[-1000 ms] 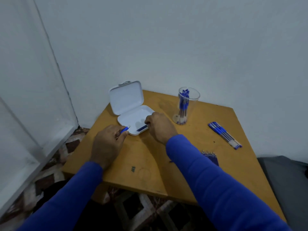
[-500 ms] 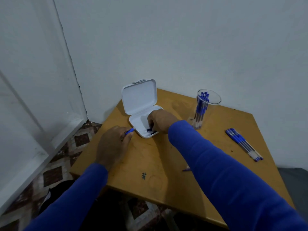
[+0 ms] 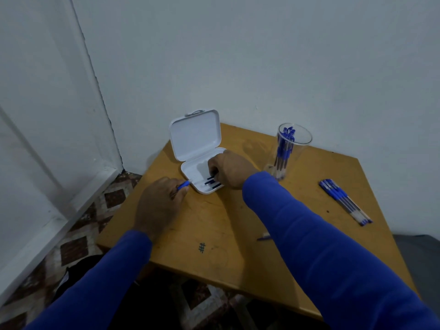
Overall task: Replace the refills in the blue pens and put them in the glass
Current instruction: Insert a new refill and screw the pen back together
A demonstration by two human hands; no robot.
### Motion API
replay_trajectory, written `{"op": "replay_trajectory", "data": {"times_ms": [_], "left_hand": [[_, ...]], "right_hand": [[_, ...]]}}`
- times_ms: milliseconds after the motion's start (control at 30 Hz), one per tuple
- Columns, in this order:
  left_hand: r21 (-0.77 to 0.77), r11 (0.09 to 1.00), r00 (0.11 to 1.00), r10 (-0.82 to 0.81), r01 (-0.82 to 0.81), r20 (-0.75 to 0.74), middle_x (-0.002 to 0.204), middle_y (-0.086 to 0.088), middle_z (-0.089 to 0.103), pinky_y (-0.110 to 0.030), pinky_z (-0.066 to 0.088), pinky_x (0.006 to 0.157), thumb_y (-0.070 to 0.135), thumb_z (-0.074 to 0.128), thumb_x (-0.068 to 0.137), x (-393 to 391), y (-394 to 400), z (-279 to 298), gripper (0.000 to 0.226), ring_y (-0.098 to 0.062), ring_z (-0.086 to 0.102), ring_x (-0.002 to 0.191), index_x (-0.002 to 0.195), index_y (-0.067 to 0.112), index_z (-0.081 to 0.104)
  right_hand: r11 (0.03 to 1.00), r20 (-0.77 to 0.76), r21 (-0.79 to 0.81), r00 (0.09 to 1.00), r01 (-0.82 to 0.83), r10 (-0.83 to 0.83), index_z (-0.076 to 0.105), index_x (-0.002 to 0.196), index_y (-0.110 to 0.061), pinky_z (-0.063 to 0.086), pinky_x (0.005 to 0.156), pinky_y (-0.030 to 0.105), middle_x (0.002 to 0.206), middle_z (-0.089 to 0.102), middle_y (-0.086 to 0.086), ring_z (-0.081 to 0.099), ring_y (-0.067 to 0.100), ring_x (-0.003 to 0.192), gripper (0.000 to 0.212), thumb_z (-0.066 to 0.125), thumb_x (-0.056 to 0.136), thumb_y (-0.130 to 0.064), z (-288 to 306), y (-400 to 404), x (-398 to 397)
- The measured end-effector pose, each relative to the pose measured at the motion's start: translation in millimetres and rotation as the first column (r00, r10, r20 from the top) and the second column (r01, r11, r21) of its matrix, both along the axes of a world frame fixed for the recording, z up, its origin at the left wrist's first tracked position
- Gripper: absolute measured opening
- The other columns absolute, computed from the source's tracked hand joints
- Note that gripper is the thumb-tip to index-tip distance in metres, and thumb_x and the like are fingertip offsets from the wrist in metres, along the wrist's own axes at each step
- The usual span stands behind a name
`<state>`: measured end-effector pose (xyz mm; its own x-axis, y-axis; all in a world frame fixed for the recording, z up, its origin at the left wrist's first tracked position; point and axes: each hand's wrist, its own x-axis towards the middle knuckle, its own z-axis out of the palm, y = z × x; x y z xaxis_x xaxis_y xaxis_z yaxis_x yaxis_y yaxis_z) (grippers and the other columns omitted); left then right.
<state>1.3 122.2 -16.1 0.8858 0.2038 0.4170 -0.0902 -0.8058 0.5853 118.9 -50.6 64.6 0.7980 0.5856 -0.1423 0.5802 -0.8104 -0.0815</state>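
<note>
Left hand grips a blue pen; right hand pinches refills in the white case.

Blue pens upright in glass (four loose on table).

Matt wooden table, glossy white plastic case, clear glass.

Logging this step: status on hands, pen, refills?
Left hand grips blue pen. Right hand in open white case, fingers on dark refills. Glass holds pens; loose pens on table. Nothing in the way.
</note>
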Motion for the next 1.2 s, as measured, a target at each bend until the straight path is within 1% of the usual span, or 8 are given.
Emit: {"op": "replay_trajectory", "data": {"times_ms": [100, 200, 367, 500, 567, 733, 933, 1200], "left_hand": [[0.03, 0.999, 0.999, -0.016, 0.015, 0.04, 0.075, 0.0, 0.062, -0.023, 0.038, 0.054, 0.021, 0.072, 0.093, -0.5, -4.0, 4.0, 0.016, -0.012, 0.05, 0.063, 0.102, 0.009, 0.076], [0.066, 0.997, 0.994, -0.051, 0.044, 0.1, 0.076, -0.002, 0.066, -0.017, 0.035, 0.055, 0.02, 0.074, 0.091, -3.6, -11.6, 6.3, 0.017, -0.01, 0.05, 0.064, 0.103, 0.007, 0.076], [0.015, 0.99, 0.971, -0.14, 0.14, 0.194, 0.083, -0.003, 0.07, -0.025, 0.05, 0.062, 0.021, 0.074, 0.092, -15.6, -29.0, 2.5, 0.021, -0.012, 0.059, 0.07, 0.105, 0.005, 0.076], [-0.058, 0.975, 0.959, -0.201, 0.216, 0.2, 0.09, 0.0, 0.072, -0.028, 0.055, 0.069, 0.026, 0.07, 0.095, -29.3, -49.3, 3.6, 0.022, -0.01, 0.063, 0.078, 0.11, 0.009, 0.076], [-0.087, 0.97, 0.964, -0.209, 0.225, 0.161, 0.091, 0.003, 0.071, -0.032, 0.057, 0.071, 0.026, 0.071, 0.094, -34.9, -61.8, 4.5, 0.021, -0.009, 0.064, 0.081, 0.11, 0.014, 0.076], [-0.08, 0.966, 0.968, -0.242, 0.247, 0.069, 0.096, 0.008, 0.071, -0.036, 0.056, 0.076, 0.038, 0.064, 0.097, -43.9, -91.8, 5.8, 0.026, -0.008, 0.063, 0.087, 0.117, 0.025, 0.075], [-0.09, 0.933, 0.937, -0.345, 0.348, 0.051, 0.084, 0.015, 0.061, -0.016, 0.044, 0.065, 0.038, 0.064, 0.096, -53.0, -125.7, 9.6, 0.027, -0.001, 0.058, 0.077, 0.118, 0.027, 0.075], [-0.087, 0.894, 0.898, -0.437, 0.439, 0.044, 0.077, 0.016, 0.058, -0.018, 0.038, 0.058, 0.045, 0.059, 0.095, -58.9, -143.6, 0.0, 0.03, -0.001, 0.054, 0.071, 0.117, 0.03, 0.074]], "right_hand": [[0.998, -0.005, 0.064, 1.0, -0.003, 0.003, 0.065, 0.114, -0.02, 0.057, 0.086, 0.04, 0.114, 0.061, 0.006, 0.06, 0.023, 0.096, 0.02, 0.064, 0.095, -0.014, 6.4, -7.5, -6.7], [0.98, -0.054, 0.196, 0.997, -0.036, 0.047, 0.059, 0.11, -0.019, 0.056, 0.077, 0.034, 0.095, 0.062, -0.002, 0.06, 0.02, 0.086, 0.021, 0.065, 0.093, -0.008, 13.3, -20.6, -20.2], [0.893, -0.294, 0.443, 0.954, 0.084, 0.056, 0.075, 0.097, -0.016, 0.05, 0.075, 0.024, 0.088, 0.071, -0.006, 0.062, 0.004, 0.079, 0.022, 0.057, 0.096, -0.005, 14.4, -52.0, -51.3], [0.691, -0.516, 0.637, 0.855, 0.342, 0.053, 0.073, 0.105, 0.003, 0.044, 0.052, 0.009, 0.092, 0.072, 0.015, 0.061, -0.004, 0.059, 0.029, 0.051, 0.093, 0.016, 12.7, -78.5, -91.3], [0.576, -0.546, 0.696, 0.837, 0.429, 0.037, 0.07, 0.108, 0.009, 0.043, 0.049, 0.008, 0.086, 0.07, 0.014, 0.061, -0.003, 0.056, 0.024, 0.054, 0.092, 0.018, 3.6, -90.8, -105.3], [0.292, -0.553, 0.78, 0.828, 0.554, -0.094, 0.079, 0.106, -0.013, 0.041, 0.048, 0.021, 0.066, 0.059, -0.012, 0.048, 0.003, 0.053, 0.014, 0.069, 0.096, -0.016, -21.5, -114.5, -130.8], [-0.017, -0.576, 0.814, 0.803, 0.581, -0.153, 0.071, 0.107, -0.001, 0.055, 0.05, 0.031, 0.077, 0.07, 0.012, 0.063, 0.03, 0.068, 0.023, 0.059, 0.102, -0.02, -22.1, -136.6, -161.6], [-0.103, -0.561, 0.827, 0.793, 0.553, -0.238, 0.059, 0.103, -0.001, 0.06, 0.053, 0.034, 0.083, 0.075, 0.018, 0.074, 0.032, 0.071, 0.026, 0.05, 0.107, -0.025, -26.7, -150.3, -180.0]]}}
